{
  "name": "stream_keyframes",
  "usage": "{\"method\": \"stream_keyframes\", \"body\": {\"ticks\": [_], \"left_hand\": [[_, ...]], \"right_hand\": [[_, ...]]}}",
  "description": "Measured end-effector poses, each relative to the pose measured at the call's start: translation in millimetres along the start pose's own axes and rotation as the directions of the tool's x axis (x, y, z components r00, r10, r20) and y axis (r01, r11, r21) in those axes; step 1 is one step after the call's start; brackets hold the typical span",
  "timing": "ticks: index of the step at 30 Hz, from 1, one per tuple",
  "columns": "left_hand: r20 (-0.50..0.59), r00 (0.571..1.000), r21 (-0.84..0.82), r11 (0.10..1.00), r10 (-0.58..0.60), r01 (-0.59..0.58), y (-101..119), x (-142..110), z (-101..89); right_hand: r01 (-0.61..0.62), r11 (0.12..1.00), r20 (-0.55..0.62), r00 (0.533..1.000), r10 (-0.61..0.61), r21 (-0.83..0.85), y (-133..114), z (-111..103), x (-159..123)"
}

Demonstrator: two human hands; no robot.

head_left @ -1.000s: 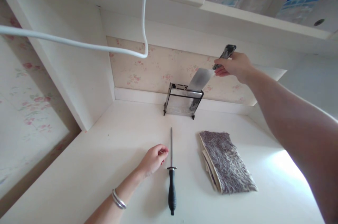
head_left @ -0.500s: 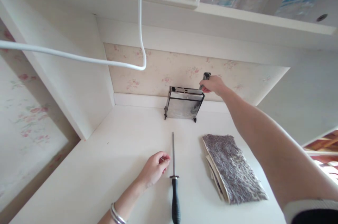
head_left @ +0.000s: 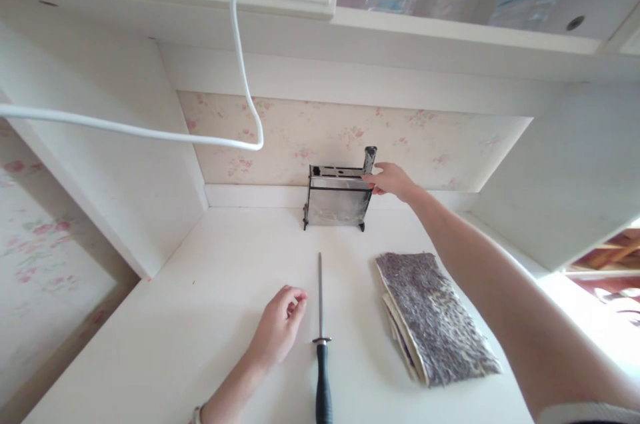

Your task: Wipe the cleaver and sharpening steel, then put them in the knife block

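Observation:
At the back of the counter, a knife block [head_left: 337, 207] with clear sides and a black frame stands upright. A knife with a dark, worn handle [head_left: 369, 159] sits in its right end, the blade no longer showing above the top. My right hand [head_left: 393, 181] is off the handle, its thumb and fingers around the block's upper right corner. A sharpening steel [head_left: 323, 371] with a black grip lies on the counter, tip pointing toward the block. Just left of its rod rests my left hand [head_left: 280, 321], fingers curled in, with nothing visible in them.
A folded grey-brown fuzzy cloth [head_left: 435, 317] lies right of the steel on the white counter [head_left: 165, 344]. A white cable [head_left: 200, 139] hangs across the upper left. Overhead, a shelf [head_left: 450, 34] carries several plastic bottles. White side panels flank the counter.
My right hand has lowered the knife fully into the block, let go of its handle and moved down onto the block's corner. My left hand has stayed beside the steel.

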State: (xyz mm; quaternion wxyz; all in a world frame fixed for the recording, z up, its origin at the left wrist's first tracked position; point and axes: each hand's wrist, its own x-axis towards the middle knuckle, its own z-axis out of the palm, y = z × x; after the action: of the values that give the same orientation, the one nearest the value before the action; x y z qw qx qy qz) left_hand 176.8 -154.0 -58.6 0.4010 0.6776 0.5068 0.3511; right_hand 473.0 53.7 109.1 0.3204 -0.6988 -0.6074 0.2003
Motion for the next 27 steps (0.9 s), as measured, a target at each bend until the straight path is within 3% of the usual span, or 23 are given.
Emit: {"method": "stream_keyframes", "body": {"ticks": [2, 4, 6, 8, 10, 12, 14, 18, 21, 23, 25, 27], "left_hand": [[0.031, 0.989, 0.122, 0.982, 0.142, -0.145, 4.5, -6.9, -3.9], [0.183, 0.944, 0.265, 0.911, 0.273, -0.315, 13.3, -17.1, -9.0], [0.405, 0.839, 0.365, 0.776, 0.364, -0.514, 25.1, -27.8, -14.1], [0.608, 0.682, 0.36, 0.624, 0.407, -0.693, 37.8, -35.4, -18.4], [0.728, 0.537, 0.303, 0.502, 0.426, -0.81, 48.2, -37.9, -20.6], [0.775, 0.457, 0.28, 0.41, 0.437, -0.868, 53.6, -35.4, -19.5], [0.799, 0.422, 0.294, 0.334, 0.429, -0.896, 53.3, -30.1, -15.1], [0.819, 0.388, 0.337, 0.194, 0.423, -0.921, 47.3, -21.2, -2.4], [0.795, 0.41, 0.376, 0.168, 0.447, -0.911, 55.9, -15.6, 0.9], [0.769, 0.459, 0.393, 0.236, 0.445, -0.889, 71.9, -7.0, -3.6], [0.727, 0.528, 0.397, 0.359, 0.438, -0.845, 94.1, 9.3, -13.3], [0.619, 0.654, 0.413, 0.528, 0.435, -0.742, 119.4, 33.7, -26.8]], "right_hand": [[0.027, 0.999, 0.027, 0.999, -0.026, -0.038, 15.8, 0.1, -13.0], [0.057, 0.994, 0.079, 0.996, -0.05, -0.092, 37.5, 2.9, -28.8], [0.07, 0.99, 0.131, 0.99, -0.054, -0.122, 63.1, 10.2, -48.2], [0.067, 0.99, 0.178, 0.983, -0.044, -0.122, 89.8, 22.3, -70.8], [0.056, 0.992, 0.217, 0.976, -0.03, -0.112, 114.5, 37.4, -94.6], [0.045, 0.994, 0.233, 0.972, -0.021, -0.098, 134.9, 52.4, -116.0], [0.056, 0.994, 0.199, 0.979, -0.038, -0.088, 149.7, 64.0, -132.3], [0.133, 0.986, 0.086, 0.988, -0.125, -0.098, 163.4, 72.8, -147.0], [0.177, 0.977, 0.073, 0.983, -0.169, -0.117, 165.1, 72.3, -148.9], [0.185, 0.975, 0.074, 0.981, -0.177, -0.123, 165.1, 71.6, -149.3], [0.187, 0.973, 0.076, 0.981, -0.178, -0.134, 164.9, 71.2, -149.9], [0.192, 0.97, 0.078, 0.98, -0.182, -0.146, 164.5, 71.2, -150.8]]}}
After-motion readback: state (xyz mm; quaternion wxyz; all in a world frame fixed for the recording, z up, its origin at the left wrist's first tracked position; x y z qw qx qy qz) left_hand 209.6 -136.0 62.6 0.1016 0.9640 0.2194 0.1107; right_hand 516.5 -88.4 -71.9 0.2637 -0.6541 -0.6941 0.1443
